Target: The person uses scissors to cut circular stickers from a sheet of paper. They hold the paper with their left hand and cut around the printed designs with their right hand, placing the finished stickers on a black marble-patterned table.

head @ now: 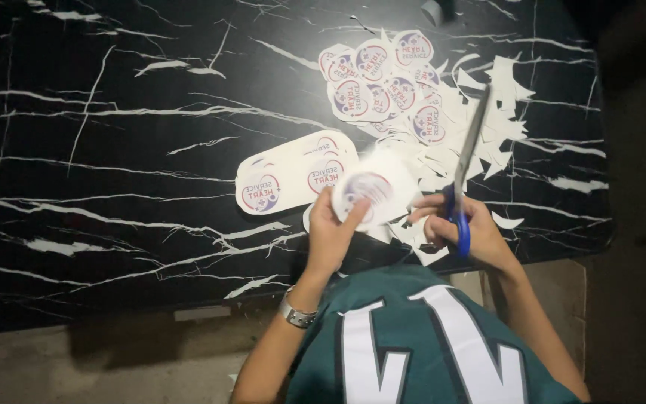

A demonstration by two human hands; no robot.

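Observation:
My left hand point(330, 236) holds a white paper piece with a round printed sticker point(371, 191) near the table's front edge, thumb on its face. My right hand point(461, 232) grips blue-handled scissors point(469, 153), whose blades point up and away, just right of the paper. A strip of uncut round stickers point(293, 176) lies flat to the left of my hands. A pile of cut round stickers point(383, 82) sits farther back.
White paper offcuts point(487, 120) are scattered over the right part of the black marble table point(114, 150). The table's front edge runs just below my hands. A watch is on my left wrist point(295, 314).

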